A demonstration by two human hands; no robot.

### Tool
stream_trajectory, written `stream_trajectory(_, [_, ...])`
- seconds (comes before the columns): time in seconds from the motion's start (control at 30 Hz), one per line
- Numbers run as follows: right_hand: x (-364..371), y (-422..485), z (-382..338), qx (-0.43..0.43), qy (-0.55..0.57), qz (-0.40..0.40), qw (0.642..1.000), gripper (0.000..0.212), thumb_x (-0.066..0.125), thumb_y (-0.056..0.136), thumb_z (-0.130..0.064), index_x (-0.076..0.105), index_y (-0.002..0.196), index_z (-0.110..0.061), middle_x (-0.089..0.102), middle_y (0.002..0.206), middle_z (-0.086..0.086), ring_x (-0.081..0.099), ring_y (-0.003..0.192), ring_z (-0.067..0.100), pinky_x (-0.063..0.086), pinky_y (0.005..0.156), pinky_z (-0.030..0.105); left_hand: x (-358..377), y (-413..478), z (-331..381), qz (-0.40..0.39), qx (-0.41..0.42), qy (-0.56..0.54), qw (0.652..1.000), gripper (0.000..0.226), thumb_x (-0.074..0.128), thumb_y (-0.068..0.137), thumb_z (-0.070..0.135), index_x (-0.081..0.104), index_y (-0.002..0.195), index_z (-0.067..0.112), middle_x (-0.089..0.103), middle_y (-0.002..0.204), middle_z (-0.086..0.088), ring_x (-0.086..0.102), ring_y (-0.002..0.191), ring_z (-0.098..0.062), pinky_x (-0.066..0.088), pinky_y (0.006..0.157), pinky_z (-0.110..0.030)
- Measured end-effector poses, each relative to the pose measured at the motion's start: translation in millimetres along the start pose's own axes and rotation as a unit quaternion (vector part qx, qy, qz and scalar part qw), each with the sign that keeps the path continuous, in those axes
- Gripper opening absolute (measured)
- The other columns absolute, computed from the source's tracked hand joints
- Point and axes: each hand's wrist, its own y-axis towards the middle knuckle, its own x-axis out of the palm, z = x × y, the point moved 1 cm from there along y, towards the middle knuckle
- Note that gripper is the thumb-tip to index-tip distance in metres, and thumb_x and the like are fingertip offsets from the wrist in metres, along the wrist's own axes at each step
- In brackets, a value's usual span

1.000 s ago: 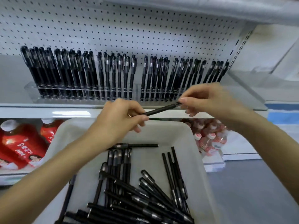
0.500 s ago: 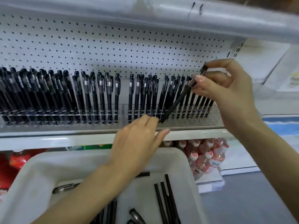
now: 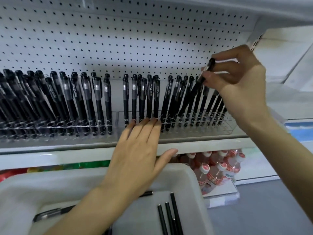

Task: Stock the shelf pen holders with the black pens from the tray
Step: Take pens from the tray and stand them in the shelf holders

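Now the black pen (image 3: pixel 193 92) has left the space over the tray (image 3: pixel 191 177) and reached the right pen holder (image 3: pixel 227 126). 1 second ago both hands shared it low above the tray, and 0.5 seconds ago the right hand alone carried it up, with its tip at the holder's front edge. At this moment the right hand (image 3: pixel 237 78) pinches the capped top between thumb and fingertips. The pen slants down into the holder's right half, its lower end lost among the pens already standing there, so whether it sits in a slot yet cannot be told.

The left hand (image 3: pixel 138 150) has let go and risen too. It lies flat with straight fingers and holds nothing. Its fingertips touch the holder's front face at its left end, and its thumb is spread across the front edge of the shelf (image 3: pixel 211 148) that carries the holder. This looks like bracing, so the clear holder does not slide as the pen goes in.

For the task, 1 more pen is at the point of insertion but not yet released. The holder is crowded, with some room at its far right end, so the tip probably has to be steered past neighbouring barrels. Below and in front of the holder, at least 4 loose pens (image 3: pixel 169 216) lie in the tray, so more stocking remains
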Motion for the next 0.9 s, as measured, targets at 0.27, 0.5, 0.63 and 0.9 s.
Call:
stream_trajectory(0.27, [5, 5, 0, -0.029, -0.028, -0.011, 0.999, 0.028, 0.071, 0.081, -0.008, 0.051, 0.090, -0.026, 0.065, 0.088, 0.005, 0.068, 0.082, 0.013, 0.058, 0.074, 0.041, -1, 2, 1, 0.009, -0.014, -0.012, 1.000, 0.069, 0.019, 0.095, 0.061, 0.051, 0.130, 0.011, 0.058, 0.122, -0.001, 0.050, 0.114, -0.019, 0.038, 0.098, -0.037])
stream_trajectory(0.5, [4, 3, 3, -0.032, -0.024, -0.007, 0.999, 0.029, 0.073, 0.079, -0.011, 0.053, 0.088, -0.030, 0.066, 0.083, 0.001, 0.069, 0.075, 0.015, 0.058, 0.074, 0.041, 9, 0, 1, 0.011, -0.012, -0.013, 1.000, 0.069, 0.022, 0.095, 0.060, 0.048, 0.132, 0.008, 0.054, 0.125, -0.004, 0.046, 0.119, -0.023, 0.030, 0.103, -0.039])
stream_trajectory(0.63, [11, -1, -1, -0.050, -0.038, -0.014, 0.998, 0.031, 0.072, 0.080, -0.010, 0.050, 0.086, -0.030, 0.066, 0.086, 0.000, 0.069, 0.076, 0.013, 0.058, 0.073, 0.038, 9, -1, 0, 0.003, -0.006, -0.019, 1.000, 0.069, 0.023, 0.095, 0.060, 0.044, 0.136, 0.009, 0.050, 0.130, -0.003, 0.042, 0.123, -0.021, 0.025, 0.106, -0.038])
stream_trajectory(0.9, [26, -7, 14, -0.020, -0.097, -0.079, 0.992, 0.026, 0.070, 0.083, -0.010, 0.051, 0.091, -0.025, 0.058, 0.079, -0.010, 0.059, 0.068, 0.007, 0.055, 0.074, 0.032, 6, 1, 0, 0.000, -0.003, -0.012, 1.000, 0.069, 0.024, 0.094, 0.059, 0.047, 0.134, 0.009, 0.051, 0.129, -0.003, 0.044, 0.122, -0.021, 0.030, 0.105, -0.040])
